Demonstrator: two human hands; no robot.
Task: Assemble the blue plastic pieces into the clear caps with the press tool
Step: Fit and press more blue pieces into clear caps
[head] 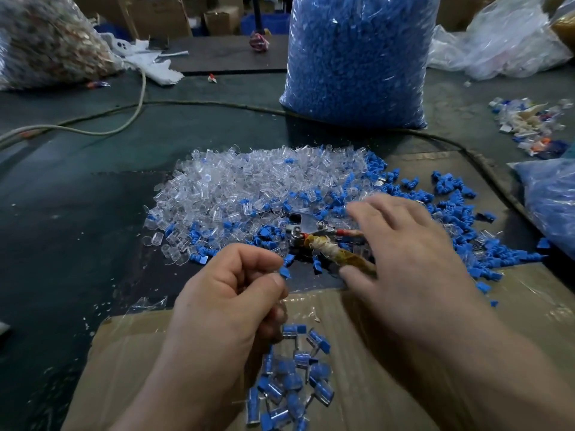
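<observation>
Head view: few finished caps [292, 377], clear caps heap [249, 181] undone; left grip [230, 293] pinches blue piece [284, 271], right grip [413, 253] splayed, empty.

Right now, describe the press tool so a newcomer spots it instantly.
Start at the tall bag of blue pieces at the back, then drop to the heap of clear caps in front of it. At the heap's near edge, beside the right hand, lies the press tool: the only metal item there, its handles wrapped in frayed yellowish cloth.
</observation>
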